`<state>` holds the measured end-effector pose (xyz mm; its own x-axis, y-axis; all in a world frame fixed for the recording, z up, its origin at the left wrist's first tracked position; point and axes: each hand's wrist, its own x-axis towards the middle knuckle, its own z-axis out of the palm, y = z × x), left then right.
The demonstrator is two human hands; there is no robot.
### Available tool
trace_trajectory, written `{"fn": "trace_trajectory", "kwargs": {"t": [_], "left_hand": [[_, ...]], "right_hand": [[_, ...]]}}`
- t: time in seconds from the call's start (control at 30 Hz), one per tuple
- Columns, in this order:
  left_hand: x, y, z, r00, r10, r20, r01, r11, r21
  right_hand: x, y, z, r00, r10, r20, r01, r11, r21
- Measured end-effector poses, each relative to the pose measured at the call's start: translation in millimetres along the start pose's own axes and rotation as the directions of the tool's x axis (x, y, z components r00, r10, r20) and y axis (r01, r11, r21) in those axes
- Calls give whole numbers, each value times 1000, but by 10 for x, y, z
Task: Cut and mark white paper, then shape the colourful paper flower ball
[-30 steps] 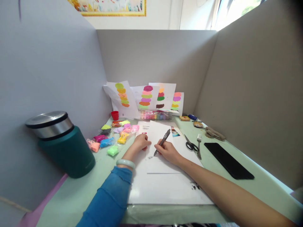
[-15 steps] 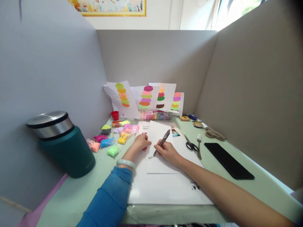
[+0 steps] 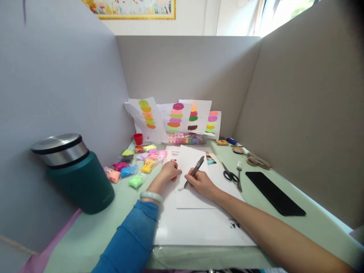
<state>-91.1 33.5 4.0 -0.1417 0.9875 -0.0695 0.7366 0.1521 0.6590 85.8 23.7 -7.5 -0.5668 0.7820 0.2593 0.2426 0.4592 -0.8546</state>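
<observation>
While the right hand (image 3: 204, 183) grips the slanted pen (image 3: 198, 165), white paper (image 3: 193, 200) lies beneath them.

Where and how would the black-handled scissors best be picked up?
Probably by the black loops of the scissors, from the person's side and slightly left: the loops lie nearer the person, while the blades point away. The fork lies close by on the loops' right, crowding that side; whether they touch is unclear. The right hand holds the pen.

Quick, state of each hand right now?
Left hand: loosely curled at the white rectangular paper sheet; grip can't be told.
Right hand: closed, holding the slim dark-grey pen.
</observation>
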Motion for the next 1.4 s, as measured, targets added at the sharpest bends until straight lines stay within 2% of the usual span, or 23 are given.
{"fn": "trace_trajectory", "kwargs": {"t": [0.37, 0.43, 0.5, 0.57, 0.67, 0.77, 0.83, 0.9, 0.93, 1.0, 1.07, 1.13, 1.27, 1.4], "left_hand": [[11, -17, 9, 1000, 4, -8, -4, 999, -35], [-8, 3, 0, 1000, 0, -9, 0, 999, -48], [-28, 25, -8, 1000, -14, -6, 14, 997, -79], [-42, 36, -13, 1000, -30, 4, 30, 992, -124], [-44, 23, -16, 1000, -23, 14, 25, 984, -177], [-34, -7, -32, 1000, 12, -9, -14, 972, -234], [-27, -19, -56, 999, 22, -49, -35, 958, -286], [-23, -22, -90, 996, 21, -91, -51, 937, -344], [-22, -22, -108, 994, 24, -105, -63, 921, -384], [-21, -22, -141, 991, 31, -127, -87, 881, -466], [-17, -28, -168, 988, 37, -149, -110, 845, -523], [-8, -43, -186, 985, 36, -167, -123, 828, -547], [24, -90, -199, 981, 32, -191, -142, 789, -597], [41, -122, -201, 976, 50, -211, -177, 746, -642]], "right_hand": [[6, 22, 10, 1000, -14, 0, 14, 999, 47], [29, 44, -18, 999, 4, -43, 1, 994, 111], [69, 69, -82, 989, 39, -144, -9, 979, 201], [125, 89, -183, 958, 68, -279, 14, 960, 281], [218, 115, -383, 864, 79, -498, 93, 946, 311], [283, 176, -595, 738, 54, -672, 132, 966, 223], [296, 255, -725, 695, 10, -719, 92, 990, 103], [286, 353, -838, 710, -104, -696, 43, 994, -105], [274, 400, -887, 737, -174, -653, 25, 973, -230], [246, 474, -965, 828, -241, -506, -22, 888, -459], [218, 506, -1012, 915, -171, -366, -96, 788, -608], [198, 502, -1028, 964, -66, -258, -141, 696, -704], [198, 491, -1002, 992, 50, -114, -122, 570, -812], [227, 567, -977, 992, 102, -69, -113, 535, -837]]}}
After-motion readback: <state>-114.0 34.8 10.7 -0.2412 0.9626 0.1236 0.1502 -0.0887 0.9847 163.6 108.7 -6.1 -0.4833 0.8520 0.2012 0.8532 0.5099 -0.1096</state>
